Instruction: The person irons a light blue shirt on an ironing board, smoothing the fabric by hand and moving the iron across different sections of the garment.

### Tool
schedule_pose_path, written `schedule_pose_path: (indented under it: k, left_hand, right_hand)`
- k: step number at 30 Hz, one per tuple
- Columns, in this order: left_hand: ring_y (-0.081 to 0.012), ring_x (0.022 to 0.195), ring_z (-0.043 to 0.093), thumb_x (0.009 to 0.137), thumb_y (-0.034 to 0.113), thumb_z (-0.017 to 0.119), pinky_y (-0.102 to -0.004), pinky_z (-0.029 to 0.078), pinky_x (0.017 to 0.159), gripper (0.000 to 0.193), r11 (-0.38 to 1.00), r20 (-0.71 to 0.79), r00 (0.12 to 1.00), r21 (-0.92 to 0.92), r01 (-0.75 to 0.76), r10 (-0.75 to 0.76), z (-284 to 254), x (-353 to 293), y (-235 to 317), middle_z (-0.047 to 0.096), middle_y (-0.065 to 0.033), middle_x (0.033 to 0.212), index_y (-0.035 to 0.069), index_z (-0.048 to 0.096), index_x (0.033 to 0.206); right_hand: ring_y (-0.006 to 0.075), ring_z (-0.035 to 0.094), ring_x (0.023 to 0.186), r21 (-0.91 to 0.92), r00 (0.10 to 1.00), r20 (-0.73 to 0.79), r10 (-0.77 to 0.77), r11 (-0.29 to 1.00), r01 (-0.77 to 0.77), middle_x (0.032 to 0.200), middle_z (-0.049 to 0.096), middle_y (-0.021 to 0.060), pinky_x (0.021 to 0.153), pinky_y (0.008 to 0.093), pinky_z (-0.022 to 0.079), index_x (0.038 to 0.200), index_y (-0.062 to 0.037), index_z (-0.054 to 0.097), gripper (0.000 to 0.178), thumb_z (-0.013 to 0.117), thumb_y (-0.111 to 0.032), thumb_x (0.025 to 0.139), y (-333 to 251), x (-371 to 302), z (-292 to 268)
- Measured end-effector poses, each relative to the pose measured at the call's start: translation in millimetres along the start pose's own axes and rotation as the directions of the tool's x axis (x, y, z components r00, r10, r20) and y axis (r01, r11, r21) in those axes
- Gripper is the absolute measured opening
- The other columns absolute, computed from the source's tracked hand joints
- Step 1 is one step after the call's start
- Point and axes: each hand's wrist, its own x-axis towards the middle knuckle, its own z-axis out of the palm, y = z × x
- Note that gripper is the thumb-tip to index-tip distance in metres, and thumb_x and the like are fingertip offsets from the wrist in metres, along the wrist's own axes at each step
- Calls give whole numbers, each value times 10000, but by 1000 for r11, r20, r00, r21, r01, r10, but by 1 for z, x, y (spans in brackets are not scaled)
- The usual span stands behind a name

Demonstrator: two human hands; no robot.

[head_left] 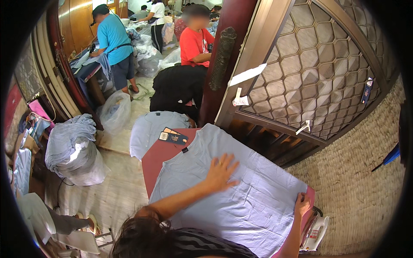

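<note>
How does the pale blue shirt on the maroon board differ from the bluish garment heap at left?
The pale blue shirt lies spread, right hand at its edge; the bluish garment heap is piled up untouched. The shirt is one garment; the heap holds several. Both are bluish cloth.

Hands: two, left hand (220, 173), right hand (302, 204). Spread shirt (251, 210): one. Board (153, 165): one. Iron (317, 234): one, near right. Lattice door (309, 77): one, right. Nearer shirt stacks: two, far stack (148, 129) beyond board, left stack (71, 146); layers too merged to count. Co-workers, far: three distinct, one in blue (114, 38), one in white (158, 16), one in red (193, 47); others behind uncountable. Partly seen person (71, 221), near left: one.
</note>
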Motion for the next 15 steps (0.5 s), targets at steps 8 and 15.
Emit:
schedule_pose_path:
  k: [8,15]
  left_hand:
    - [-458,1423,235,862,570,592,-621,208,1110,721,1000,88,996,-21,4,-2,-4,-29,21,305,-212,1529,113,463,1404]
    - [-463,1416,246,860,561,599,-634,209,1102,712,999,105,994,2,32,-32,-9,-40,17,285,-213,1542,117,468,1401]
  right_hand:
    - [334,608,801,245,981,-191,38,970,10,870,633,151,728,434,480,1004,-33,658,242,630,-252,905,49,12,37]
    - [333,596,774,171,976,-212,-48,982,85,840,610,166,724,434,478,903,4,631,261,648,-257,891,13,0,34]
